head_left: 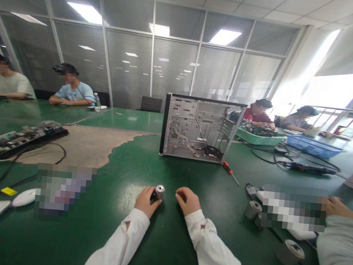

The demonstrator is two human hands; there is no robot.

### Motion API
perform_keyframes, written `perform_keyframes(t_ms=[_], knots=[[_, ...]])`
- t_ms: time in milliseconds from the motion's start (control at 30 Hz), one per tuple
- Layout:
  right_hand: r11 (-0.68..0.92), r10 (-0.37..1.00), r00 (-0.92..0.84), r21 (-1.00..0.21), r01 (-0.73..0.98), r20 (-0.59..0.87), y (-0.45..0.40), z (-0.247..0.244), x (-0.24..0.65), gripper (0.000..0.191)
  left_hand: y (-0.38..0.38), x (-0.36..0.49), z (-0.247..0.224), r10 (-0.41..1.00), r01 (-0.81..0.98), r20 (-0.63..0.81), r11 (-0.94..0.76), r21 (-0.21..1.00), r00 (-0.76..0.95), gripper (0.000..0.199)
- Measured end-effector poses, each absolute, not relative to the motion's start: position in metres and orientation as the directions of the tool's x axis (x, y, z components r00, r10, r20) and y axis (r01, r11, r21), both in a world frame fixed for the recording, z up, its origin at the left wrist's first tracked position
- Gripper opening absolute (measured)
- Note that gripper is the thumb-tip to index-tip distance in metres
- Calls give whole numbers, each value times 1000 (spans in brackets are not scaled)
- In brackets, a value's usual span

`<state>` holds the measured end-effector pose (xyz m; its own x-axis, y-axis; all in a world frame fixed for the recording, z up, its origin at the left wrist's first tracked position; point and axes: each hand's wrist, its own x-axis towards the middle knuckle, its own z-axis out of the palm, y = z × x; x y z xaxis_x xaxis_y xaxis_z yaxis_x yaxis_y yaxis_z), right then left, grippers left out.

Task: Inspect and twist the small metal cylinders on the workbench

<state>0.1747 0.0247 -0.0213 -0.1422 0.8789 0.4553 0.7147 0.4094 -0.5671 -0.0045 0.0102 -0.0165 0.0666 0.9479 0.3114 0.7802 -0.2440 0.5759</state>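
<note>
1. The tabletop [60, 242] is glossy green, with a ragged-edged grey-brown patch [91, 141] at left.
2. Beyond it stand a glass wall [173, 67] with blinds and, at far right, bright windows [339, 90]; four people sit along the far part of the room, two left and two right.
3. The cylinder [159, 191], small and metal, is near the middle, upright at the left hand [146, 202], whose thumb and fingers close around its side.
4. The right hand [189, 201] is just to the right, apart from the cylinder, its fingers curled and thumb near the fingertips; whether it pinches something small, I cannot tell.
5. The case [202, 126] stands beyond the hands, open side facing near; a screwdriver [227, 168] lies by its near right corner.
6. Green surface runs between the hands and the case's lower edge, and leftward to the blurred area.
7. On the right, room narrows at two larger cylinders [291, 252] and a neighbour's grey sleeve [340, 248].
8. Far right, a green basket [260, 137] and blue basket [315, 148] stand beyond loose cables.
</note>
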Motion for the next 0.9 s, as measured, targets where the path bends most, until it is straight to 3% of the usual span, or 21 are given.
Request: perform_keyframes(t_ms=[133,267,533,767,900], knots=[[288,934,-143,-450,845,329,29,-27,181,13,12,-10,-16,968,843,248,-99,529,-42,37],[161,957,-46,-391,906,287,32,-25,193,23,9,-9,-12,975,854,219,-90,512,-29,48],[34,979,34,-327,944,201,40,-27,202,27,9,-8,-12,984,862,174,-56,503,-38,47],[21,977,57,-355,935,207,35,-24,200,31,12,-7,-16,977,848,190,-21,529,-95,49],[218,939,-24,-540,813,343,23,-21,186,33,13,-9,-18,974,843,205,-32,537,-94,43]])
